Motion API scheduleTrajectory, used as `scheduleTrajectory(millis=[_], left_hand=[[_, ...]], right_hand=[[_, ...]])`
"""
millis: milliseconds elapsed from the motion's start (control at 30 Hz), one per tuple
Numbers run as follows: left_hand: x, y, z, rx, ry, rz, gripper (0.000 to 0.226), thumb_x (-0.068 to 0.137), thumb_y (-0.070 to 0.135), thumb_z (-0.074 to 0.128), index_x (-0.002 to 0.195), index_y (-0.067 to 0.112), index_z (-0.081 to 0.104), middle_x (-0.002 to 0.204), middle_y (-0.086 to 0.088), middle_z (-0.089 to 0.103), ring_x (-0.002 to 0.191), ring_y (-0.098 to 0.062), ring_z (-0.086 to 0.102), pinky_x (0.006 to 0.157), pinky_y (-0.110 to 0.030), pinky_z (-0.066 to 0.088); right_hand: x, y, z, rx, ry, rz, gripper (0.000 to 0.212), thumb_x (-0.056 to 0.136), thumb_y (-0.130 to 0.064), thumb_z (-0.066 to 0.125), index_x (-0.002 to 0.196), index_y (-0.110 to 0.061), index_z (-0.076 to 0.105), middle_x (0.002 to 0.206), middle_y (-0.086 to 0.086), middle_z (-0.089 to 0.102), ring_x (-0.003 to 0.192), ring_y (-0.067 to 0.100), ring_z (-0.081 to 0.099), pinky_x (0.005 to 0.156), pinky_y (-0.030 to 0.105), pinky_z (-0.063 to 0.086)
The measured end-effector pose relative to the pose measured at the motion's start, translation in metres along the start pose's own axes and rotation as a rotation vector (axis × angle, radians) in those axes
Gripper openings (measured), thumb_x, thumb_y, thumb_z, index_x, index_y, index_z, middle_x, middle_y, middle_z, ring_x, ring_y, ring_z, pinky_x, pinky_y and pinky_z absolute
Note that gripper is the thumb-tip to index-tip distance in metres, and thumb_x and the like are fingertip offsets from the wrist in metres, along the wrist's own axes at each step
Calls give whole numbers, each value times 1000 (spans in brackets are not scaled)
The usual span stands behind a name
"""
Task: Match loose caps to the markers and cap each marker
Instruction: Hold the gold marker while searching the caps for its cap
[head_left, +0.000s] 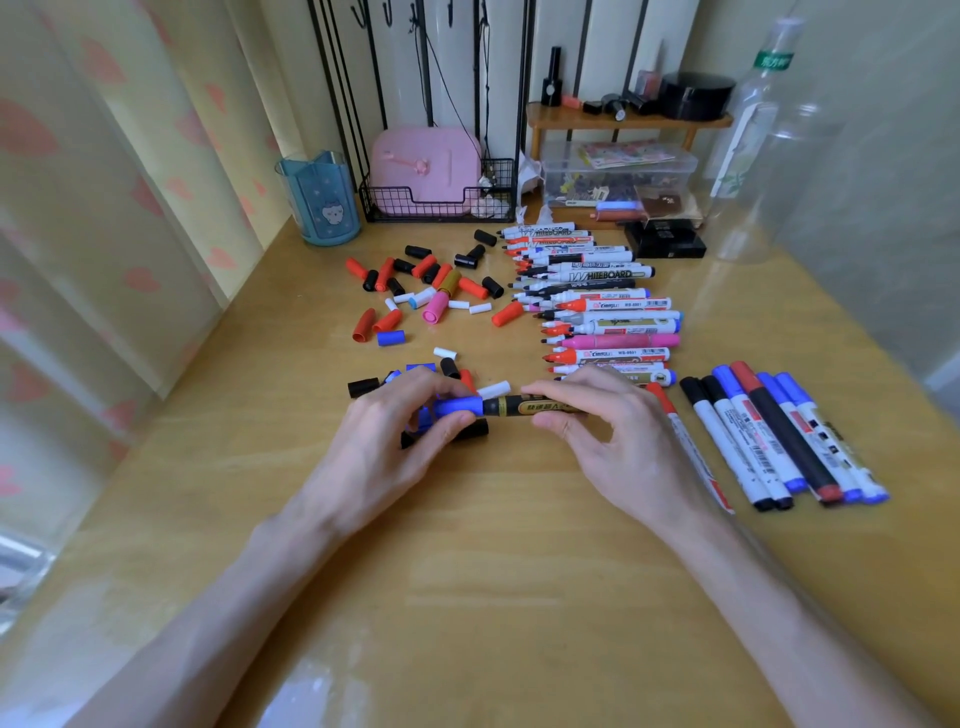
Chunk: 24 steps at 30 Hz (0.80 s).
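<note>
Softly and evenly lit, with daylight filtering through the heart-print curtain (104, 218) on the left. Pale glare across the glossy wooden desk (519, 597), strongest along the near edge and by the clear plastic bottle (753, 156). Only faint, diffuse shadows under the loose caps (415, 291). Sharp in the middle, with legible print on the uncapped markers (597, 291). Strong wide-angle bowing at the borders; corners and far right smeared, out of focus.

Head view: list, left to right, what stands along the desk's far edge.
blue translucent plastic cup → black wire basket holding a pink rounded case → clear plastic storage box → tall clear plastic bottle. The small wooden shelf overlaps the box and is left out.
</note>
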<state>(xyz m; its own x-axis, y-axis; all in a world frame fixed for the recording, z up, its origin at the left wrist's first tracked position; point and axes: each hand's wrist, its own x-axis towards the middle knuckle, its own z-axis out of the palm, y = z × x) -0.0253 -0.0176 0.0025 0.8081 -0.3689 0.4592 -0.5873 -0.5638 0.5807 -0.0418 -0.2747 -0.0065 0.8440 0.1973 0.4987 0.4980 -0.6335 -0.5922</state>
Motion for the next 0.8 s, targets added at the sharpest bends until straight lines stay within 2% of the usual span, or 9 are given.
scheduleTrajectory(millis=[67,133,200,300,467,533,633,733,800], left_hand=[[1,1,-1,-23,-4,-2,10,99,27,69,108,23,69,100,16,65,84,-12,58,68,-13,39],[1,1,0,-34,-19,-1,13,98,31,69,108,24,71,95,22,65,80,-10,58,67,-12,39],[-1,3,3,-62,-36,-23,16,96,34,70,108,24,74,83,24,65,70,-8,61,65,-11,39],[-2,4,7,-105,-29,-75,13,95,28,73,105,21,77,67,13,66,61,-8,66,62,-9,41],[-1,7,5,-66,-3,-48,23,95,33,69,108,17,79,72,23,66,64,-1,67,66,-6,40],[-1,7,5,-58,0,-32,23,96,34,70,109,17,78,75,25,65,66,-2,65,66,-7,40],[0,5,6,-65,2,-30,19,99,36,70,109,21,76,79,20,65,69,-13,60,65,-18,43],[2,7,4,-74,23,-29,19,99,36,69,110,22,75,86,26,64,71,-11,56,65,-13,39],[0,8,2,-126,4,-51,19,100,37,68,110,23,76,84,20,66,67,-14,57,63,-19,42]], right_hand=[[0,1,-1,-2,10,3,29,94,-28,73,122,-23,77,97,-8,66,94,15,63,83,37,51],[0,1,-1,0,7,-8,28,94,-26,75,122,-23,77,96,-8,66,94,15,63,83,36,51],[-1,-1,3,5,-11,-21,28,94,-27,75,122,-23,77,96,-8,65,92,13,61,83,32,50],[-4,-5,9,54,-10,12,28,95,-26,74,122,-23,78,95,-10,65,84,12,59,74,24,47],[-5,-6,11,86,-6,35,27,95,-25,74,122,-22,78,95,-11,67,79,15,59,70,18,42],[-5,-6,10,99,-19,40,28,95,-27,73,122,-23,77,95,-9,67,79,18,59,70,19,42],[-3,-7,3,103,-52,37,29,96,-32,70,123,-23,77,94,-5,65,81,19,58,72,26,46],[1,-7,-5,88,-31,27,28,95,-33,70,121,-25,76,98,-5,66,87,21,62,76,38,51],[1,-8,-4,87,-11,24,27,95,-34,70,120,-26,77,99,-6,66,88,22,62,78,39,51]])
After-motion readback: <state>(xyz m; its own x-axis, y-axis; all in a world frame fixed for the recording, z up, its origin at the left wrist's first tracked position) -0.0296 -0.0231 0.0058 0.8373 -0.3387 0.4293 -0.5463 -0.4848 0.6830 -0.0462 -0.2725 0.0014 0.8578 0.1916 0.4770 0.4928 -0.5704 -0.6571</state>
